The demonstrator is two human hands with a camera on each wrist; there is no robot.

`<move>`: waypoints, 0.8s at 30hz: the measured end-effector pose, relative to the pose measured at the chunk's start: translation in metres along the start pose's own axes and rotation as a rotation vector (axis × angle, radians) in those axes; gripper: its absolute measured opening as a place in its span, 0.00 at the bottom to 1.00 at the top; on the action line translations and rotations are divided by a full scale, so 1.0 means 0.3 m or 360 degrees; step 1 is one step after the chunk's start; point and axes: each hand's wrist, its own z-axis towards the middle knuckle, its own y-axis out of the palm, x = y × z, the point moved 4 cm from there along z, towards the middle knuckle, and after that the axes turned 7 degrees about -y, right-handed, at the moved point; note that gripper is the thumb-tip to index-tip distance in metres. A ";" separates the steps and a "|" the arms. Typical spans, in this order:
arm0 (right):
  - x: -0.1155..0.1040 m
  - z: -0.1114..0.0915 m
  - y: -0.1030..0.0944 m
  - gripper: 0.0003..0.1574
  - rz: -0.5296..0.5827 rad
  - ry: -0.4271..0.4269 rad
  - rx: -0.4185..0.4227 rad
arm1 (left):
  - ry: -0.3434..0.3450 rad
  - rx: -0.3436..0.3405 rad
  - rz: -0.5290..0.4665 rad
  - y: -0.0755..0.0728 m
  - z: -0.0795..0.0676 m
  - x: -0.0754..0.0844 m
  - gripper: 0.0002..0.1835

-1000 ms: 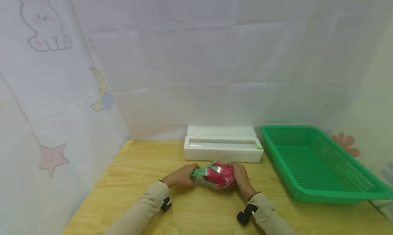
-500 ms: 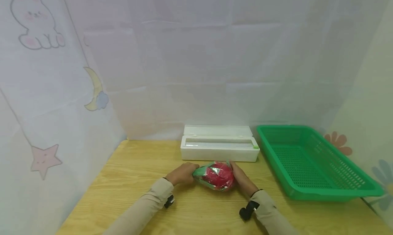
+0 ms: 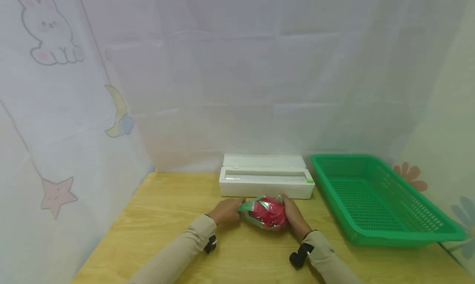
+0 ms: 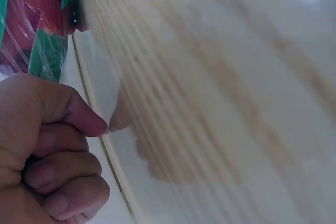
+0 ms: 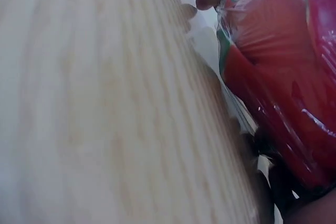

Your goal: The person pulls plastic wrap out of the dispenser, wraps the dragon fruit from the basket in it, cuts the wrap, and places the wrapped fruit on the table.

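A red dragon fruit (image 3: 268, 212) with green scale tips is wrapped in shiny cling film (image 5: 262, 45) just above the wooden table. My right hand (image 3: 295, 219) grips its right end; in the right wrist view the fruit hides most of that hand. At the fruit's left end, my left hand (image 3: 227, 212) pinches the film with thumb and forefinger. The left wrist view shows that hand's (image 4: 55, 150) other fingers curled into the palm, with the fruit (image 4: 37, 14) beyond it.
Behind the fruit stands a white cling film box (image 3: 266, 189), its lid raised. To the right is a green plastic basket (image 3: 356, 234). A pale printed cloth (image 3: 230, 78) hangs behind the wooden table (image 3: 170, 193).
The dragon fruit and my left hand have shifted slightly to the right, and the fruit has turned a little. My right hand keeps its grip. The whole head view has shifted slightly.
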 end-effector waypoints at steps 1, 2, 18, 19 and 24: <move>0.000 0.005 0.001 0.39 -0.0020 -0.0007 0.0024 | 0.0004 0.0019 0.0036 -0.001 0.001 -0.007 0.17; 0.000 0.010 0.002 0.38 -0.0040 -0.0008 0.0041 | 0.0006 0.0031 0.0072 -0.005 0.001 -0.013 0.17; -0.026 0.067 0.010 0.46 -0.0253 0.0078 -0.0012 | -0.0113 -0.0059 0.0176 -0.116 -0.057 -0.031 0.12; -0.026 0.066 0.010 0.46 -0.0267 0.0065 -0.0010 | -0.0110 -0.0064 0.0159 -0.121 -0.061 -0.033 0.12; -0.030 0.059 0.005 0.47 -0.0354 0.0013 -0.0020 | -0.0149 -0.0143 -0.0039 -0.132 -0.070 -0.041 0.10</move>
